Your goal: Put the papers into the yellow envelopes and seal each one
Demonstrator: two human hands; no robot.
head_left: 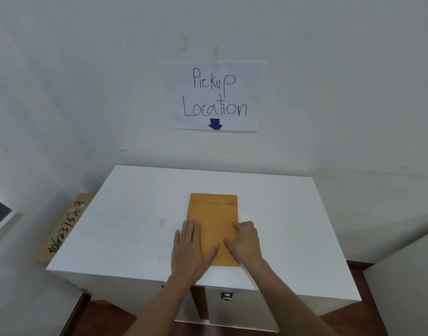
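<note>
A: Where's the envelope?

B: One yellow envelope (214, 226) lies flat on the white table (125, 221), roughly in the middle and nearer the front edge, long side running away from the person. Its flap is at the far end and looks folded down, though the view is too soft to say whether it is stuck.

A: And the hands?

B: Both are on its near half. The left hand (190, 251) lies flat, fingers straight and close together, along the envelope's left edge, partly on the paper and partly on the tabletop, with the thumb angled across the envelope. The right hand (244, 241) rests on the right edge with its fingers curled under at the knuckles; the thumb points toward the left thumb.

A: Anything else around?

B: A sheet (214, 95) taped to the wall (62, 81) reads "Pickup Location" with a blue arrow pointing down. A brown cardboard piece (65, 229) with handwritten numbers leans at the table's left side
</note>
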